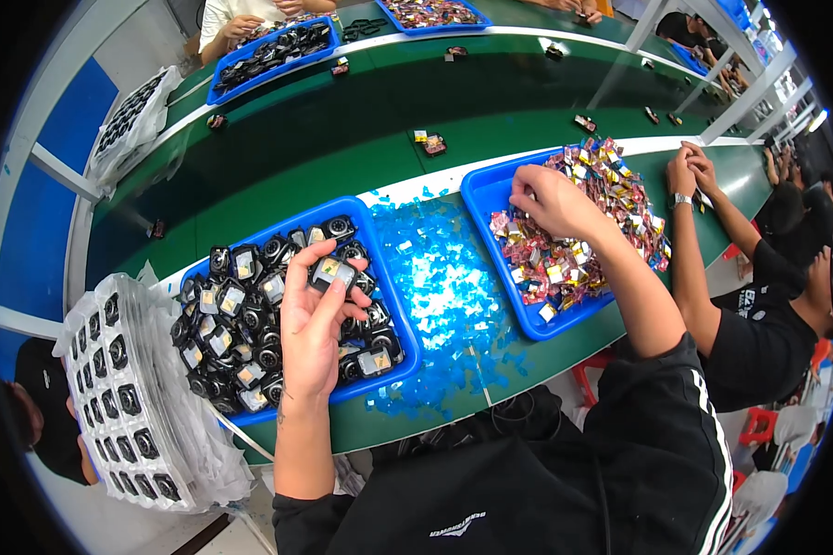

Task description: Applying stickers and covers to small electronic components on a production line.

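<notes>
Overhead, green conveyor bench (342, 139), left hand (313, 326) gripping black part (332, 271), right hand (551, 202) pinching foil pieces (574, 240).

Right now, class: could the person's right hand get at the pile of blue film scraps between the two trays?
Probably yes. The right hand is in the right tray, right beside the scraps, with nothing lying between them.
</notes>
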A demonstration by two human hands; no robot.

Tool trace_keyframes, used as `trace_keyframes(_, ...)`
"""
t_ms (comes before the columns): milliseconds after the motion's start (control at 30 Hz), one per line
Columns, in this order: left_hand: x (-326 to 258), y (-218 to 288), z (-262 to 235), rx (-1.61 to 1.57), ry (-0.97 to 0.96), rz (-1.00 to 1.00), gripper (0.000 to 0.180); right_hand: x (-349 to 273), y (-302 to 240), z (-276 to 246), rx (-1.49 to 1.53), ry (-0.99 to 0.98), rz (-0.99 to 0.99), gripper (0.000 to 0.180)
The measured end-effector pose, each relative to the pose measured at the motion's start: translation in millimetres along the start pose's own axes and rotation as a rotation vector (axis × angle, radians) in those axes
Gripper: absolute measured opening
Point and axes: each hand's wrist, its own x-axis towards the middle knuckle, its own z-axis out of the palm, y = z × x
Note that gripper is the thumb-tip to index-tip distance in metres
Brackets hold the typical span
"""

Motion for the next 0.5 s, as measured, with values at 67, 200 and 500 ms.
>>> trace_keyframes(67,-1.3,-1.7,-1.5,0.075,-0.005,0.045,0.039,-3.2,-11.4,-5.3,0.163,0.118,0.121,0.013)
trace_keyframes(200,-4.1,-9.9,-6.1,0.247,-0.026,0.110,0.023,-14.5,-30.0,-17.4,0.368,0.442,0.147,0.011)
trace_keyframes(500,-5.2,-15.6,11.3,0.521,-0.120,0.328,0.030,-35.6,-113.9,-10.7,0.653,0.024,0.029,0.010)
